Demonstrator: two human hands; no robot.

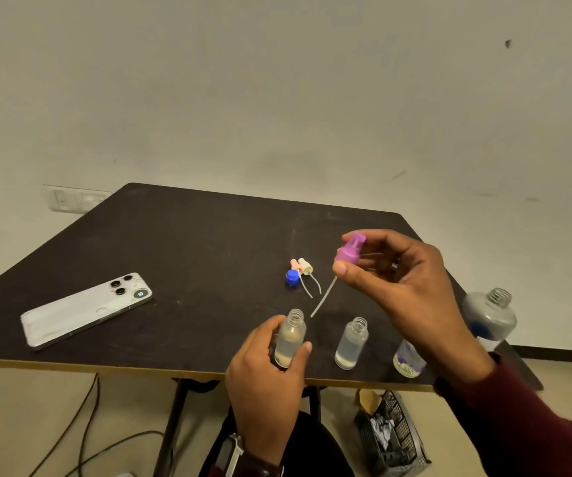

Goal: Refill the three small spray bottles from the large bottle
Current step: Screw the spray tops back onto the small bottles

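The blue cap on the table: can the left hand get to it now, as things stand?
Probably not at once. The left hand grips a small open bottle and would have to let go first. Beyond that, the table between it and the blue cap looks free.

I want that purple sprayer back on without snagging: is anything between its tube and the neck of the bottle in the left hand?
Nothing visible: the tube of the purple sprayer hangs just above and right of the open neck.

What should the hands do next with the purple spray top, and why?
Probably lower the purple spray top, pinched in the right hand, so its dip tube enters the open neck of the small bottle gripped by the left hand. That bottle is uncapped and holds liquid, and the tube's tip already hangs near its mouth.
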